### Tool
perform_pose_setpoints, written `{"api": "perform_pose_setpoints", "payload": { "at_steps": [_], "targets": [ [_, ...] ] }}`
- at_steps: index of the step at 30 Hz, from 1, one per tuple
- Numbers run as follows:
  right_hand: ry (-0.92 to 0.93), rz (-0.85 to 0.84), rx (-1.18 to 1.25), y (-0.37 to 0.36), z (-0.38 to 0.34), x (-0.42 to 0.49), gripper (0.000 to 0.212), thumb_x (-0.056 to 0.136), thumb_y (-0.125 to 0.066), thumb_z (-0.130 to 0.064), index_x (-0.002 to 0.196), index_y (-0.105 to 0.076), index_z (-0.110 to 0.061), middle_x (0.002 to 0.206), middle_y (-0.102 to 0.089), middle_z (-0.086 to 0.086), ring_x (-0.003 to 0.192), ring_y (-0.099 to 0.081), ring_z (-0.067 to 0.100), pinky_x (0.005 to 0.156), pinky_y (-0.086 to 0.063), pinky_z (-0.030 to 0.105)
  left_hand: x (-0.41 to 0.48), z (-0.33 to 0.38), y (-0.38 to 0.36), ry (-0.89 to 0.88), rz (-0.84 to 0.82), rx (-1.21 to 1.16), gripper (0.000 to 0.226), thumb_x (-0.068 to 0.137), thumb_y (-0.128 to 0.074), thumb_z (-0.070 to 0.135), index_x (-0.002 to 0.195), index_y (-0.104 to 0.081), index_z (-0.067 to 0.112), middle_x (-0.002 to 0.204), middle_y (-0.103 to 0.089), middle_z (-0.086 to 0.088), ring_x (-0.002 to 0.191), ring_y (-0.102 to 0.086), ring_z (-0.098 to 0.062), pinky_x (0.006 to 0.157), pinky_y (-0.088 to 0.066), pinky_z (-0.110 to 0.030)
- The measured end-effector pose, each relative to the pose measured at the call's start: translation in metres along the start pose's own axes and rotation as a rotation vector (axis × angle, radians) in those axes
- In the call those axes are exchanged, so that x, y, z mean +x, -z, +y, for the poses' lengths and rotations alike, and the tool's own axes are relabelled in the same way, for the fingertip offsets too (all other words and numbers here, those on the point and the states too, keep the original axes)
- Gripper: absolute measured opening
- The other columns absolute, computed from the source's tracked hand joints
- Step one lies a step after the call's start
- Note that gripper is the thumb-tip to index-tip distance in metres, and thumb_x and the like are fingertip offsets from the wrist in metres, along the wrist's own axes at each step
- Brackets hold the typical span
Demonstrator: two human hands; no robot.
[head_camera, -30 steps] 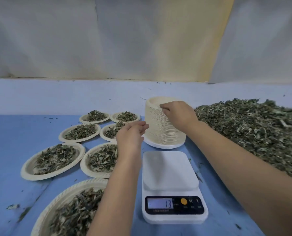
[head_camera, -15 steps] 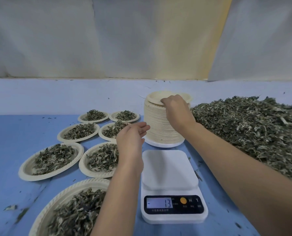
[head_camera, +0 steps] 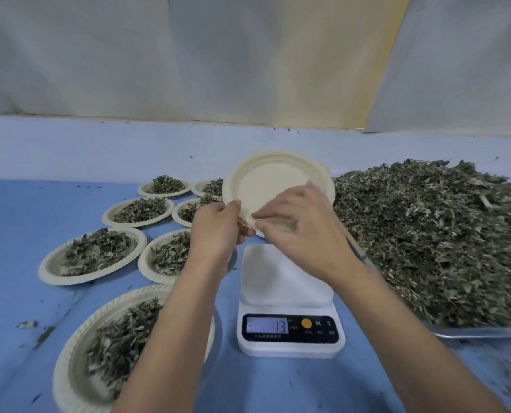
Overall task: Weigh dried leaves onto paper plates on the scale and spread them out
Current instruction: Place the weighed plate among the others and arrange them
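We see a bare plate (head_camera: pixel 278 183) held up in the air in the middle of the frame, tipped so its inside faces us. It is above and behind the scale (head_camera: pixel 290 296), not on it yet. The left hand (head_camera: pixel 218 231) pinches the plate's low rim. The right hand (head_camera: pixel 302 231) is just beside it, and its fingers look like they pinch the same low rim, but that part is blurry. We think there may be a second plate stuck behind the first, since a thin extra edge peeks out, but we cannot tell for sure.

On the left side of the frame sit seven full plates (head_camera: pixel 92 254) on the blue table (head_camera: pixel 25 219). Each has leaves spread out in it. So that much looks done.

On the right side is the big leaf pile (head_camera: pixel 442 234), so lots is left. The scale's screen near the bottom middle shows 13.

We think the next steps are to set this plate on the scale, add leaves from the pile, and spread them.
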State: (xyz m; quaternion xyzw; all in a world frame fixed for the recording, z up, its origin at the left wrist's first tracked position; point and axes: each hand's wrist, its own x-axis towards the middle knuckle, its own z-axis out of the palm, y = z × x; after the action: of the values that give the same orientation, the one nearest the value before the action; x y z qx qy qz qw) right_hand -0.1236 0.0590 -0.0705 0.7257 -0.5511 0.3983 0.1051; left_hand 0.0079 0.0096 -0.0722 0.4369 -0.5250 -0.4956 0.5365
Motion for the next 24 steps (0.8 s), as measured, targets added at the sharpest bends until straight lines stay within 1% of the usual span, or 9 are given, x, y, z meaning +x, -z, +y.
{"api": "perform_pose_setpoints", "payload": {
  "at_steps": [3, 5, 7, 8, 10, 13, 16, 21, 24],
  "targets": [
    [-0.381, 0.105, 0.164, 0.008, 0.009, 0.002, 0.051, 0.086, -0.053, -0.046, 0.133, -0.051, -0.03, 0.153, -0.027, -0.009, 0.14, -0.009, 0.006, 0.119, -0.003, 0.04, -0.001, 0.001, 0.005, -0.007, -0.071, 0.123, 0.011, 0.092, -0.047, 0.008, 0.088, -0.057, 0.003, 0.047, -0.061, -0.002, 0.04, -0.056, -0.011, 0.038, -0.039, -0.018],
    [-0.618, 0.151, 0.34, 0.012, 0.017, 0.0, 0.047, 0.093, -0.052, -0.031, 0.139, -0.042, -0.022, 0.154, -0.026, 0.0, 0.141, -0.02, 0.016, 0.116, -0.018, 0.043, -0.005, 0.002, 0.006, -0.005, -0.133, 0.164, 0.015, 0.09, -0.045, 0.004, 0.102, -0.053, 0.007, 0.059, -0.065, -0.007, 0.041, -0.058, -0.014, 0.038, -0.039, -0.02],
    [-0.73, 0.169, 0.579, 0.012, 0.023, -0.005, 0.018, 0.095, -0.048, -0.02, 0.112, -0.053, -0.023, 0.124, -0.056, -0.002, 0.11, -0.053, 0.012, 0.09, -0.042, 0.034, -0.007, 0.0, 0.007, 0.049, -0.21, 0.189, 0.03, 0.09, -0.045, 0.002, 0.112, -0.042, 0.023, 0.068, -0.065, -0.01, 0.041, -0.059, -0.014, 0.038, -0.039, -0.021],
    [-0.768, 0.168, 0.624, 0.011, 0.024, -0.008, 0.008, 0.095, -0.048, -0.018, 0.097, -0.055, -0.022, 0.104, -0.062, -0.007, 0.093, -0.057, 0.01, 0.076, -0.044, 0.031, -0.008, -0.001, 0.008, 0.079, -0.234, 0.219, 0.033, 0.091, -0.046, 0.002, 0.113, -0.039, 0.027, 0.067, -0.065, -0.01, 0.04, -0.059, -0.014, 0.038, -0.04, -0.02],
    [-0.83, 0.132, 0.582, 0.009, 0.031, -0.012, 0.018, 0.094, -0.047, -0.018, 0.093, -0.062, -0.007, 0.095, -0.065, 0.006, 0.091, -0.06, 0.026, 0.076, -0.044, 0.038, -0.008, -0.003, 0.012, 0.097, -0.242, 0.311, 0.018, 0.093, -0.048, 0.008, 0.108, -0.047, 0.019, 0.059, -0.065, -0.007, 0.04, -0.059, -0.014, 0.038, -0.04, -0.02],
    [-0.919, 0.086, 0.541, 0.004, 0.037, -0.015, 0.037, 0.094, -0.048, -0.02, 0.112, -0.054, 0.012, 0.105, -0.061, 0.026, 0.101, -0.057, 0.036, 0.085, -0.043, 0.044, -0.002, -0.01, 0.019, 0.117, -0.194, 0.431, 0.024, 0.096, -0.05, 0.022, 0.089, -0.061, 0.003, 0.048, -0.061, -0.007, 0.038, -0.054, -0.014, 0.039, -0.04, -0.018],
    [-0.951, -0.02, 0.465, -0.004, 0.043, -0.019, 0.035, 0.092, -0.048, -0.022, 0.094, -0.057, 0.012, 0.092, -0.055, 0.032, 0.08, -0.052, 0.027, 0.071, -0.032, 0.033, 0.003, -0.017, 0.024, 0.138, -0.126, 0.49, 0.034, 0.095, -0.051, 0.027, 0.071, -0.061, 0.004, 0.044, -0.058, -0.007, 0.039, -0.051, -0.019, 0.042, -0.041, -0.02],
    [-0.95, -0.06, 0.359, -0.007, 0.045, -0.022, 0.035, 0.092, -0.046, -0.019, 0.06, -0.037, -0.01, 0.061, -0.039, 0.006, 0.06, -0.033, 0.021, 0.056, -0.019, 0.036, 0.009, -0.027, 0.024, 0.209, -0.101, 0.467, 0.032, 0.093, -0.052, 0.026, 0.073, -0.059, 0.002, 0.053, -0.061, -0.011, 0.052, -0.061, -0.028, 0.037, -0.04, -0.02],
    [-0.93, -0.104, 0.306, -0.009, 0.049, -0.022, 0.038, 0.094, -0.043, -0.016, 0.058, -0.03, -0.012, 0.056, -0.034, 0.003, 0.057, -0.03, 0.02, 0.055, -0.019, 0.037, 0.011, -0.03, 0.022, 0.233, -0.124, 0.489, 0.03, 0.093, -0.05, 0.024, 0.084, -0.061, -0.002, 0.054, -0.063, -0.011, 0.065, -0.068, -0.036, 0.043, -0.041, -0.02]
  ]
}}
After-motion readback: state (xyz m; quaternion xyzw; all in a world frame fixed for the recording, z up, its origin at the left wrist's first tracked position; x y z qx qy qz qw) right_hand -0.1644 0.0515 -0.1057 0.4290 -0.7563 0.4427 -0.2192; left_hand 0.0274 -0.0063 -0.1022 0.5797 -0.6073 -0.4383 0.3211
